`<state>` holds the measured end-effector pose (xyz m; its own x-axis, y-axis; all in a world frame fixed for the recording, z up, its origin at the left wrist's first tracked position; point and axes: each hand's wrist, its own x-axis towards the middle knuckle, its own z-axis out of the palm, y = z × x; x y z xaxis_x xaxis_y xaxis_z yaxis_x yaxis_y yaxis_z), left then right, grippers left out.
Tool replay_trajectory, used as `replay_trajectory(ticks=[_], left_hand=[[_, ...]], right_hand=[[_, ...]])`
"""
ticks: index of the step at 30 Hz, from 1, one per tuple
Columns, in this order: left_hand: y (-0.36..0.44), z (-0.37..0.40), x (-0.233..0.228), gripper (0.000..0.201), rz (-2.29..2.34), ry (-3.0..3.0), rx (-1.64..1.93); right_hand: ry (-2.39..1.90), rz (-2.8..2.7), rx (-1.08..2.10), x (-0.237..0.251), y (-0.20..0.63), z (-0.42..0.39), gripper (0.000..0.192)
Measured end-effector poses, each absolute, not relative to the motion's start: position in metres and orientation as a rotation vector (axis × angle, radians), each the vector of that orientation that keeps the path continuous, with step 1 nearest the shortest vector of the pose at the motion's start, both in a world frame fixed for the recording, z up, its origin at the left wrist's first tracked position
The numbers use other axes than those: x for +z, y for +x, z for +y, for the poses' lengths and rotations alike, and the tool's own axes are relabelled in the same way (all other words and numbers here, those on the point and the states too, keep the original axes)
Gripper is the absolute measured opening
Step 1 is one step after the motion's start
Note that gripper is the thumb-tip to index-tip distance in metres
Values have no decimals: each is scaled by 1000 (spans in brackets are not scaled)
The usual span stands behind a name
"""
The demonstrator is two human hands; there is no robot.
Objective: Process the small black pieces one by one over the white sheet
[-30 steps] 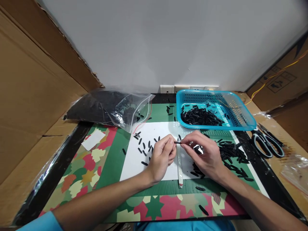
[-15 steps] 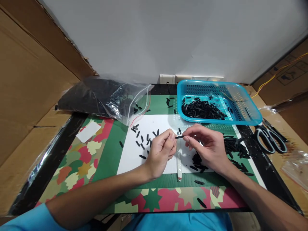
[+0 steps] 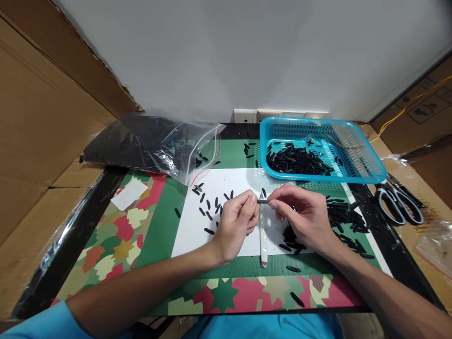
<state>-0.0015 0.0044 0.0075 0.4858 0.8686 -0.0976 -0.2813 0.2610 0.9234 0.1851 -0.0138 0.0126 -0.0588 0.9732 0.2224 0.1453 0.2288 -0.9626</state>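
My left hand (image 3: 237, 225) and my right hand (image 3: 304, 214) come close together over the white sheet (image 3: 190, 235). Between their fingertips is a small, slim black piece (image 3: 262, 201), pinched at its left end by the left hand and at its right end by the right. Under it, a white pen-like tool (image 3: 263, 242) lies lengthwise on the sheet. Loose black pieces (image 3: 209, 214) of the same sort are scattered left of my left hand. A heap of them (image 3: 344, 214) lies beyond my right hand, and more sit partly hidden beneath it.
At the back right, a blue plastic basket (image 3: 367, 175) holds many black pieces. A clear zip bag (image 3: 141, 141) full of dark material lies at the back left. Scissors (image 3: 397, 205) rest right of the table. A white paper scrap (image 3: 129, 194) lies left. Cardboard walls (image 3: 42, 94) flank both sides.
Both hands keep nearly the same place and grip. The black piece between them has turned slightly, showing a greyer face. The view has shifted very slightly.
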Motion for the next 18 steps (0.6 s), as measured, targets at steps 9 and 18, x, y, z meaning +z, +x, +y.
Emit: replay_trajectory(ticks=[9, 18], left_hand=[[-3, 5, 6, 37, 717, 1046, 886], [-5, 6, 5, 33, 714, 1039, 874]], right_hand=[[-1134, -1456, 984, 13, 185, -15, 7], [-1114, -1453, 994, 13, 186, -15, 6]])
